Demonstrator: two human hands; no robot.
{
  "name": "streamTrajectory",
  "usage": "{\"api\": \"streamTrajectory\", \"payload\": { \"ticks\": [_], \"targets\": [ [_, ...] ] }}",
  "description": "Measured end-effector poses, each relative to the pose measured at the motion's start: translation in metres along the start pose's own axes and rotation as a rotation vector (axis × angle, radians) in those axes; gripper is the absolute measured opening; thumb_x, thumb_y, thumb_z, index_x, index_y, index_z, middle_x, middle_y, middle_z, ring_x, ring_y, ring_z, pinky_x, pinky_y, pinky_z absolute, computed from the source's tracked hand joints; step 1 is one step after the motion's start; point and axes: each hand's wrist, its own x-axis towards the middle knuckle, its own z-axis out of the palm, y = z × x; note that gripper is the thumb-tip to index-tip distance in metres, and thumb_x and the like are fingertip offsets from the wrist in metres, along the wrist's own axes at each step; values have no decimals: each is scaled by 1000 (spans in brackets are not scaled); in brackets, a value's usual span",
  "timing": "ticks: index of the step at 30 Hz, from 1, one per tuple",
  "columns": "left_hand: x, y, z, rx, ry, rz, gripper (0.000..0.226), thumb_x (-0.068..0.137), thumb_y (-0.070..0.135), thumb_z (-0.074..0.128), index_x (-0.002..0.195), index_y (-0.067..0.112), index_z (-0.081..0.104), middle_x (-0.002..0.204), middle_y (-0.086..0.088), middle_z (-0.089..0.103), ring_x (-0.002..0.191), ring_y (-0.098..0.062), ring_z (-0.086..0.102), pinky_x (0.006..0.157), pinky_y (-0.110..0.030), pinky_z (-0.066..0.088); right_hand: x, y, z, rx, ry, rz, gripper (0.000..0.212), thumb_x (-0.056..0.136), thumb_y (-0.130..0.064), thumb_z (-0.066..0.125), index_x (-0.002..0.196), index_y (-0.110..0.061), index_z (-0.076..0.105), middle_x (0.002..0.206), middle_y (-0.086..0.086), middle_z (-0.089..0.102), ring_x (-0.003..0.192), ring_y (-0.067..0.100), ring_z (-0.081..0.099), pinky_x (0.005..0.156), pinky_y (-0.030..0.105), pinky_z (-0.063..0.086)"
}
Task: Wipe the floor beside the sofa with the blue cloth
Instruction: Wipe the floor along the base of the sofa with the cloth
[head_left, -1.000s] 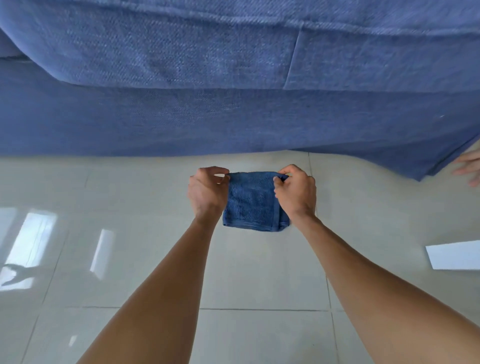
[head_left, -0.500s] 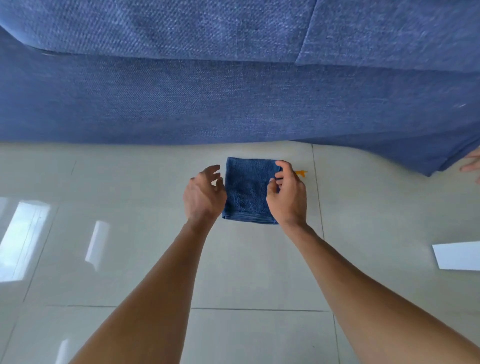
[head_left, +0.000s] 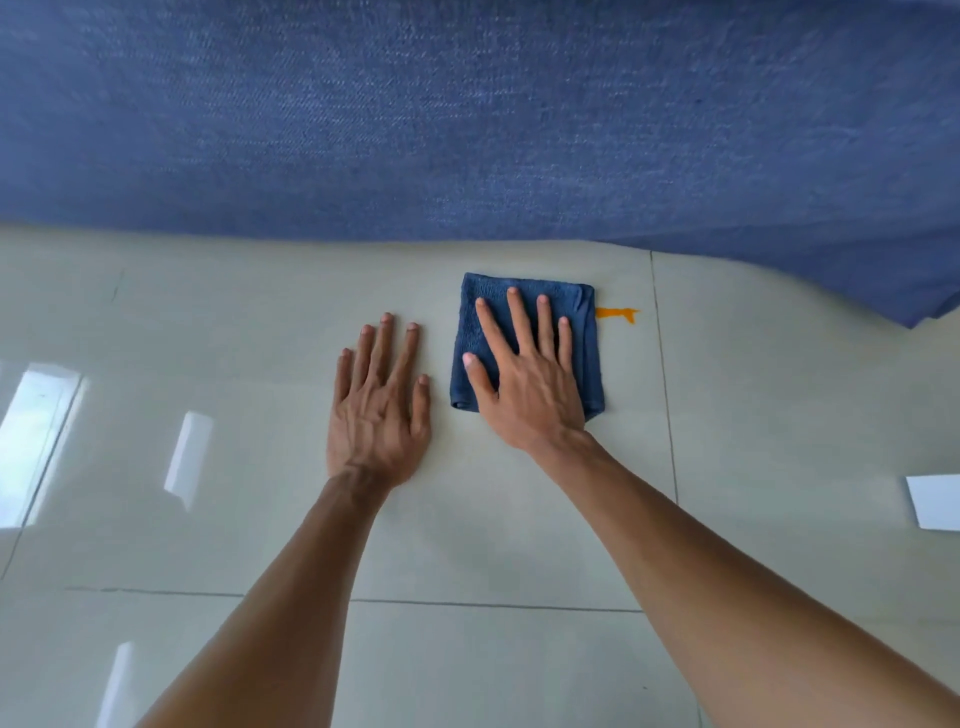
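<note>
The folded blue cloth (head_left: 591, 366) lies flat on the pale tiled floor (head_left: 467, 519), just in front of the blue sofa (head_left: 467, 119). My right hand (head_left: 524, 379) rests palm-down on top of it with fingers spread, pressing rather than gripping. My left hand (head_left: 379, 410) is flat on the bare tile just left of the cloth, fingers apart, holding nothing. A small orange stain (head_left: 618, 313) shows on the floor at the cloth's right edge.
The sofa's fabric front fills the whole upper part of the view, and its corner hangs lower at the right (head_left: 909, 296). A white sheet (head_left: 935, 501) lies on the floor at the right edge. Glossy tiles with window reflections stretch to the left.
Both hands let go of the cloth's top corners and it now lies on the floor. My right hand spread flat on it, my left hand went flat on the tile beside it.
</note>
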Motion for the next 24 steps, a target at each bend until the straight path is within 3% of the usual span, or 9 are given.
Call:
{"api": "streamTrajectory", "payload": {
  "ticks": [6,15,19,24],
  "targets": [
    [0,0,-3,-21,-3,-1,61,101,40,24,160,29,14,169,0,7,157,-21,6,127,-40,3,-3,21,-5,-42,-5,-49,66,99,-59,25,159,-35,17,170,4,9,156,31,8,125,54,10],
    [0,-2,1,-27,16,7,60,101,40,24,160,29,17,169,-1,9,156,-22,8,127,-41,3,-17,70,-14,-118,11,112,66,98,-61,24,159,-37,14,170,4,8,156,33,6,124,58,5],
    [0,-1,4,-31,20,9,61,101,41,24,160,30,15,169,0,7,157,-21,6,127,-41,3,-17,69,-10,-122,30,150,68,97,-62,25,159,-38,14,169,12,9,155,37,7,124,59,5],
    [-1,-2,4,-39,28,9,60,101,40,28,159,29,19,169,0,10,156,-22,9,127,-41,4,-22,85,-12,-167,-6,66,68,98,-63,22,159,-38,9,169,14,4,155,38,5,124,59,7]
  ]
}}
